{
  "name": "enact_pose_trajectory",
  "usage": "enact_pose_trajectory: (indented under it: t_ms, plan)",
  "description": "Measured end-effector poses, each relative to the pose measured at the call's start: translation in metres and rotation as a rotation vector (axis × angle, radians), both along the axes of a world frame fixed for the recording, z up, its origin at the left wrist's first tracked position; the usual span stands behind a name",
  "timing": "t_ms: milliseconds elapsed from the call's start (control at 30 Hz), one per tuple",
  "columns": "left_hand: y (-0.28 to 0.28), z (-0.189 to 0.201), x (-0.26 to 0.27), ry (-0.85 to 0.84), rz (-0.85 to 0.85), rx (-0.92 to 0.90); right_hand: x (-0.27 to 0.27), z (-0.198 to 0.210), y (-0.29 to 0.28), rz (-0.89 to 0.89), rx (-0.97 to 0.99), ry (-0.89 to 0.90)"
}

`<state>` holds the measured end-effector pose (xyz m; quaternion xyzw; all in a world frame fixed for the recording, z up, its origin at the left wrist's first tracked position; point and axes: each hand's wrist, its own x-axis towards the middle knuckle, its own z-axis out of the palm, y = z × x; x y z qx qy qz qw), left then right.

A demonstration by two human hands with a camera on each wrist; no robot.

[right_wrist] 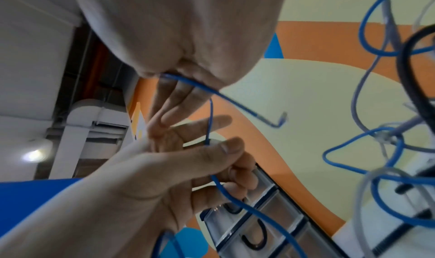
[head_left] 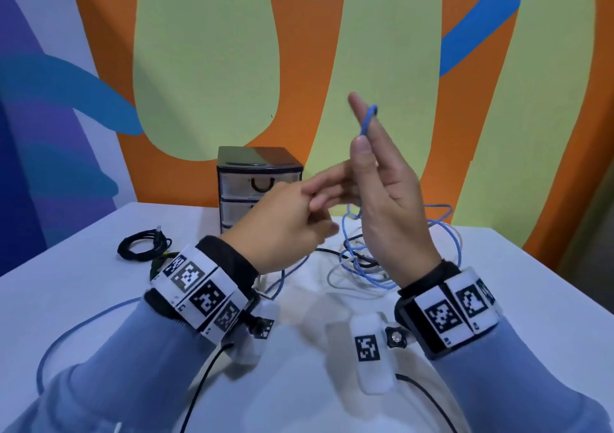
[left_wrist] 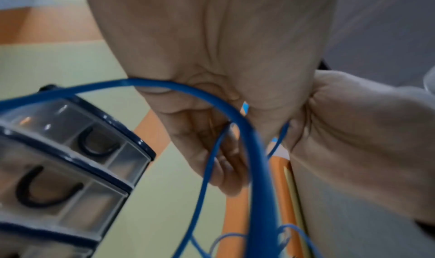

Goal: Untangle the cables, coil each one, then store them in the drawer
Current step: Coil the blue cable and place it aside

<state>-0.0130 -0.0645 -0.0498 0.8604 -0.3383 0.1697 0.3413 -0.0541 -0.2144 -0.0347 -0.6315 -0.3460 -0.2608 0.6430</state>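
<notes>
Table [head_left: 83, 299]: white top, light, matte; taken as landmark.

Wall mural [head_left: 206, 67]: rises directly behind the table's far edge. Large pale green rounded shapes on an orange ground; blue band [head_left: 481, 24] crossing high above the table's far right corner; blue and purple shapes [head_left: 50, 117] beyond the table's left side.

Ceiling light [right_wrist: 33, 155]: bright, round, blurred, seen only in the right wrist view, well above the table.

White duct or air unit [right_wrist: 94, 117]: just beside that light in the same view; details too blurred to tell.
</notes>
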Motion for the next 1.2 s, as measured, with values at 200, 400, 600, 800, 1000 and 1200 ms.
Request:
enact_pose_trajectory:
  t_ms: [200,400,600,800,1000,1200]
  plan:
    - [-0.009,0.006,-0.015,0.28,-0.192,-0.071,0.005,0.001,0.0,-0.215,-0.052,-0.13]
    - [-0.009,0.005,-0.022,0.405,-0.164,0.081,0.009,-0.01,-0.006,-0.41,-0.263,-0.154]
    - [-0.012,0.004,-0.029,0.086,-0.144,0.226,0.022,-0.013,-0.014,-0.443,-0.305,-0.132]
    - [0.004,0.018,-0.026,-0.352,0.057,0.129,0.032,-0.017,-0.033,-0.67,-0.538,-0.045]
    - [0.032,0.029,-0.02,-0.095,-0.051,-0.238,0.022,-0.011,-0.038,-0.632,-0.5,0.066]
    - [0.067,0.047,-0.057,0.141,-0.2,-0.348,-0.018,-0.006,-0.036,-0.357,-0.322,0.223]
